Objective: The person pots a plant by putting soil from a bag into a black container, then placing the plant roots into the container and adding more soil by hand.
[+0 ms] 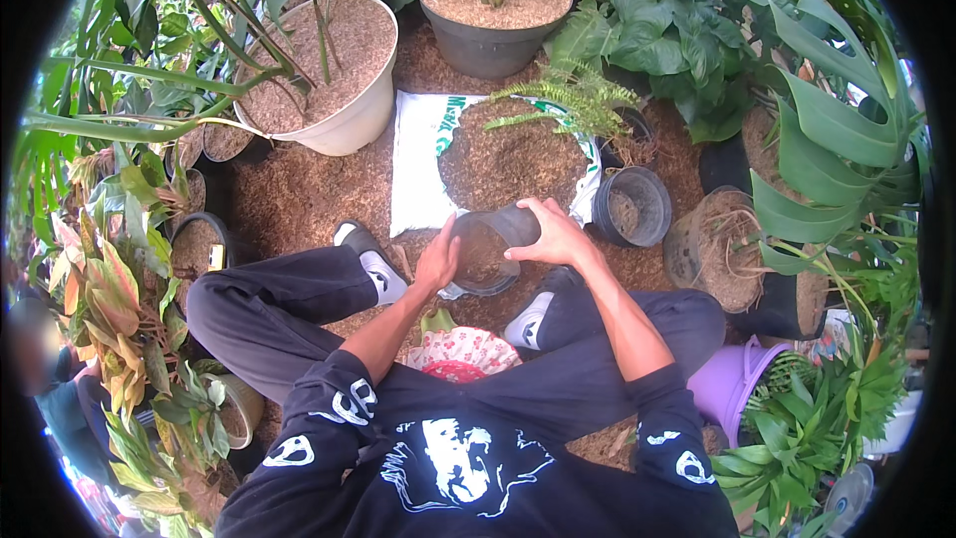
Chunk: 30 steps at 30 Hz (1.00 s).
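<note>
A black plastic nursery pot (496,286) with brown soil inside stands before me, its mouth facing up. My left hand (438,261) lies along its left side, fingers pointing away from me. My right hand (556,235) grips a smaller dark pot (520,223), thumb and fingers spread around it, tipped at the right rim of the nursery pot. Whether anything is inside the smaller pot is hidden. Just beyond both lies an opened white plastic sack (417,164) of dark potting mix (515,161).
A fern (571,101) with bare roots lies over the sack's right edge. Beside it stand nested black pots (635,205). A white pot (351,116), a grey pot (485,45), a clear pot (717,250) and a purple bucket (736,385) surround me. Another person (71,418) is at the left edge.
</note>
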Each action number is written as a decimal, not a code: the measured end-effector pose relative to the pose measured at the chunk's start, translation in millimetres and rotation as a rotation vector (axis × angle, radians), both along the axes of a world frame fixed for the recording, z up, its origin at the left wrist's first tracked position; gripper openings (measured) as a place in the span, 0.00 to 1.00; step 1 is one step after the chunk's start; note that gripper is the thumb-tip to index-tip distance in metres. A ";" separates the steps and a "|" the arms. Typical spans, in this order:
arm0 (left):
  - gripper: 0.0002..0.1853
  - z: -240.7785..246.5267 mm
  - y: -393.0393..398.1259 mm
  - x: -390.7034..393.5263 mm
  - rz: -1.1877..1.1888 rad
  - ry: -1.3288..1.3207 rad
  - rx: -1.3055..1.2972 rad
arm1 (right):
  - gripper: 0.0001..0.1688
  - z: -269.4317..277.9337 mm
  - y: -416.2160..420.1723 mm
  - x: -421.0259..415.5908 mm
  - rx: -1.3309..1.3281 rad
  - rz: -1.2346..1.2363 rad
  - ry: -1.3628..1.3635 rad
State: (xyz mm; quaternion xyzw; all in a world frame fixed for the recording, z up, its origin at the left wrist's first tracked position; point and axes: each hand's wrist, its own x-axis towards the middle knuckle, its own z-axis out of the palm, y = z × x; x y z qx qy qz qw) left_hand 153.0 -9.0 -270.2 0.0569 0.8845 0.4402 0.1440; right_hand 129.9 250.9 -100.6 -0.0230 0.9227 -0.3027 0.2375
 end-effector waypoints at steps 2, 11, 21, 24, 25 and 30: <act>0.29 -1.9 -1.3 0.4 0.002 0.012 0.014 | 0.60 0.3 -2.0 -0.3 0.001 0.009 -0.010; 0.29 1.8 0.1 -0.6 0.011 -0.018 0.019 | 0.60 -3.5 -2.9 -3.1 0.024 0.028 -0.018; 0.28 -2.9 -2.1 -1.3 0.012 -0.009 0.035 | 0.60 2.5 -4.5 -8.6 0.045 -0.009 -0.052; 0.28 -4.6 -2.2 -1.7 0.011 0.002 0.041 | 0.60 0.3 -5.3 -8.1 0.082 0.008 -0.023; 0.28 -4.4 -1.9 -1.9 0.010 0.005 0.045 | 0.60 -0.1 -5.6 -7.6 0.108 0.018 -0.007; 0.28 -4.1 -2.2 -1.9 0.010 0.004 0.041 | 0.61 1.8 -5.7 -8.8 0.084 0.034 -0.027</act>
